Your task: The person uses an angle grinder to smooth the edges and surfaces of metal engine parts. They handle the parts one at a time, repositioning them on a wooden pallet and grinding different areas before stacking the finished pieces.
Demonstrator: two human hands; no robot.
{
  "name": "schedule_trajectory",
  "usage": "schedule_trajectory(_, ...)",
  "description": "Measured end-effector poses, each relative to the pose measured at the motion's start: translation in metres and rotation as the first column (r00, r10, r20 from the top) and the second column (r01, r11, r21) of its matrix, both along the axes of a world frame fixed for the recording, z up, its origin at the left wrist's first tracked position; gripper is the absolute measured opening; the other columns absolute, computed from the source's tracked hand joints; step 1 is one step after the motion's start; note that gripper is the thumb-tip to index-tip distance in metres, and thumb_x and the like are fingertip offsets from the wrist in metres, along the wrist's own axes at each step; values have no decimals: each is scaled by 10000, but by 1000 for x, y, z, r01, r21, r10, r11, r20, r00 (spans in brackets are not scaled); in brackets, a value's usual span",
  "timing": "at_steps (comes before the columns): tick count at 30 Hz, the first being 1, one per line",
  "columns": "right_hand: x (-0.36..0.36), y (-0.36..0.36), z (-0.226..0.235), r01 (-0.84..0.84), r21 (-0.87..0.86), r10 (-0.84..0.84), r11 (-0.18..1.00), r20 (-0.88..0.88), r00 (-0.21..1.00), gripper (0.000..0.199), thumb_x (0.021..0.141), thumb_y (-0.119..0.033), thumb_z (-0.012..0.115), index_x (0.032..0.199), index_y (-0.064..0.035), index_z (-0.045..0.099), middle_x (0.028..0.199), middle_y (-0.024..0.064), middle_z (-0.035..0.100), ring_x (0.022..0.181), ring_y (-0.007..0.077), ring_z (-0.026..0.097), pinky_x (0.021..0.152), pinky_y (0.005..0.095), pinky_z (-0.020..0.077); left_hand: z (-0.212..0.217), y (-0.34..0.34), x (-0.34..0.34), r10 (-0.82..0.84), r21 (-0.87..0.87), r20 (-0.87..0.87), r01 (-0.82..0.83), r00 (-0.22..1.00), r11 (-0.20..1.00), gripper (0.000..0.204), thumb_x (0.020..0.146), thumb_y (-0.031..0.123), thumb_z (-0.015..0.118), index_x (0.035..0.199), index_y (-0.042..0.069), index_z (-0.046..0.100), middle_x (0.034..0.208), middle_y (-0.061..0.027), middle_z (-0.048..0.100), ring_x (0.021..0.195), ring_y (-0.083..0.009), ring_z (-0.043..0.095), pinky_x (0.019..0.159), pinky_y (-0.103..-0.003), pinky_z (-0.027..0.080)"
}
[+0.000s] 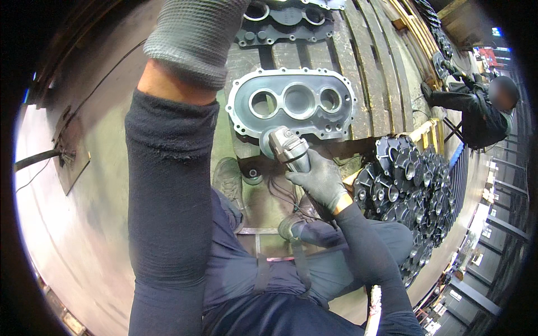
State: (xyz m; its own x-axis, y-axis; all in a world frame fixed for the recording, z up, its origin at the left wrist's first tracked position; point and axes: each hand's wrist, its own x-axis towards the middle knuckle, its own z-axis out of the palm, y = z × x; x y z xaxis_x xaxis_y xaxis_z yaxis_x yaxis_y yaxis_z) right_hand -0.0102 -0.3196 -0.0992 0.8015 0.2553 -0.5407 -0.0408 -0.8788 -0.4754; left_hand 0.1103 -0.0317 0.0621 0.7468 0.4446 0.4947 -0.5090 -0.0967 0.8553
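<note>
Gripping a grey power tool, my right hand is wearing a dark glove and its fingers are wrapping fully round the tool's body. I am holding the tool's head against the near edge of a grey metal casting, a flat housing with three round bores and a ring of bolt holes along its rim. The casting is lying on a slatted workbench, straight ahead of my knees. My left hand is rising close to the camera in a grey knitted glove, and only its wrist end is showing, so I cannot tell how its fingers are set or whether they are holding anything. Beyond the casting, another darker housing is resting on the same slats. To my right a heap of dark castings is sitting on the floor. Farther right, another person in dark clothes is possibly crouching beside more parts.
</note>
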Motion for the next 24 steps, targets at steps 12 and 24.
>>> schedule_trajectory(12, 15, -41, 3, 63, -88, -61, 994, 16, 998, 633, 807, -465, 863, 1256, -46, 709, 1175, 261, 775, 1125, 454, 743, 974, 523, 578, 1, -38, 8, 6, 89, -62, -1, 998, 996, 296, 1121, 176, 576, 1146, -63, 749, 984, -149, 806, 864, -177, 776, 788, -297, 610)
schedule_trajectory(24, 24, -78, 7, 161, -72, -158, 984, 46, 986, 682, 798, -512, 856, 1248, -20, 713, 1138, 285, 773, 1096, 458, 750, 964, 532, 579, 3, -66, 22, -97, -98, -131, 85, 987, 992, 275, 1096, 169, 575, 1139, -39, 751, 942, -123, 794, 812, -164, 744, 725, -288, 568)
